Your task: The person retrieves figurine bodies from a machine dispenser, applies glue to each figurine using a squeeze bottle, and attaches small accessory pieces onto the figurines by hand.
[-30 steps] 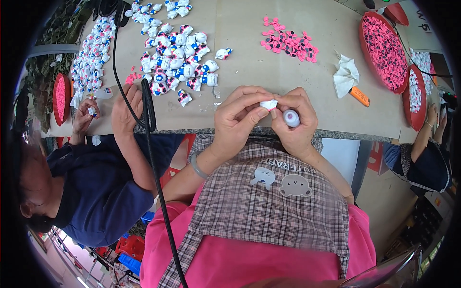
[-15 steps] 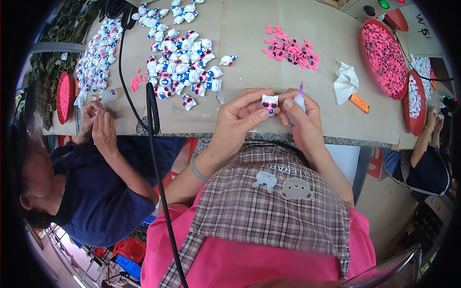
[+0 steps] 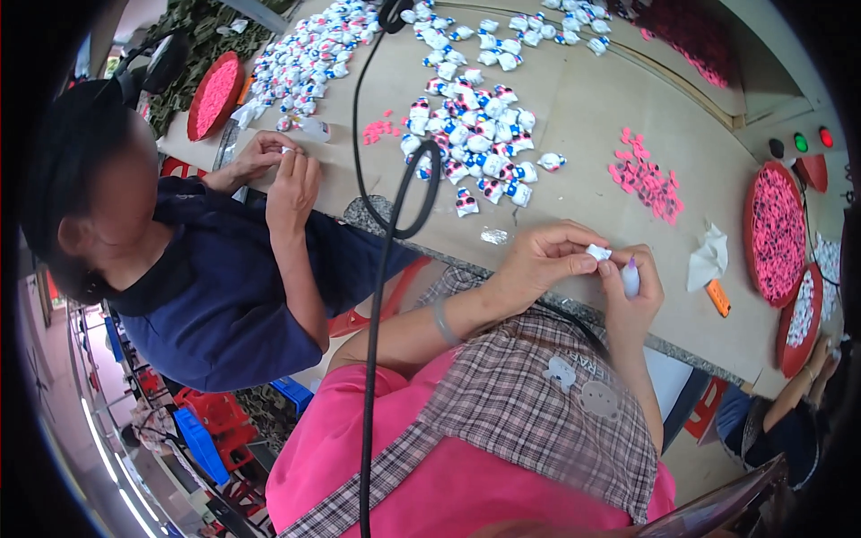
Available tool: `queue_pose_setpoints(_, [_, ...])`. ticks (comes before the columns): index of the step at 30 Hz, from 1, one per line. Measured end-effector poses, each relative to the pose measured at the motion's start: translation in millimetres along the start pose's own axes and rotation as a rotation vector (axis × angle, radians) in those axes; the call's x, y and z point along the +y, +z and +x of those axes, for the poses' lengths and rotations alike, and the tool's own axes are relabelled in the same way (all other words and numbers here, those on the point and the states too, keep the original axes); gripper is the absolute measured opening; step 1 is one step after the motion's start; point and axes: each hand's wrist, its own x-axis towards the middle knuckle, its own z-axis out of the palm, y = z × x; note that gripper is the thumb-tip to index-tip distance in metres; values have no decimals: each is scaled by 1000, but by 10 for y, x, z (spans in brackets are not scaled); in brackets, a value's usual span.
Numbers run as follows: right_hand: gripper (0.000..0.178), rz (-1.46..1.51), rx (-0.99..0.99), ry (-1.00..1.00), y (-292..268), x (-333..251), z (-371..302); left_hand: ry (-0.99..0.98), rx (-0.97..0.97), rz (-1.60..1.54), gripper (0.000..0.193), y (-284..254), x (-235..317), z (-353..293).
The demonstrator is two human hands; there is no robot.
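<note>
Holding wht figurine (image 3: 599, 253) | btwn L (image 3: 544, 260) + R hands (image 3: 639, 289) | btl (image 3: 630, 281) in R

Pale caps lettering (image 3: 587, 364) on the plaid apron (image 3: 511, 359), nr rabbit patch (image 3: 561, 373) & bear patch (image 3: 599, 400), tilted, only partly legible. White figs (image 3: 475, 136) on bench (image 3: 574, 134): no print readable w/ certainty.

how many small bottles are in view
2: a purple-tipped bottle in the person's right hand, and a pale bottle on the table near the co-worker's hands. Others may be hidden.
</note>
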Motion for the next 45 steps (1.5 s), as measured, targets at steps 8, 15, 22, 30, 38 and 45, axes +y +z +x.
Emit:
queue_pose_setpoints(8, [9, 32, 51, -34, -94, 28, 99, 550, 298, 813, 21, -501, 689, 118])
queue_pose_setpoints(15, [7, -49, 95, -40, -173, 64, 111, 598, 675, 1311, 19, -1100, 1245, 367])
queue_pose_setpoints(22, [5, -34, 81, -22, -196, 119, 194, 503, 508, 1452, 21, -1198, 1287, 580])
queue_pose_setpoints(30, [4, 58, 95, 47, -249, 192, 207, 651, 388, 1702, 18, -820, 1258, 1483])
queue_pose_setpoints(38, [4, 122, 82, 59, -303, 186, 231, 252, 460, 2059, 12, -941, 1288, 1818])
queue_pose_setpoints(45, [3, 135, 67, 65, -291, 187, 275, 335, 263, 1953, 9, -1102, 1177, 1842])
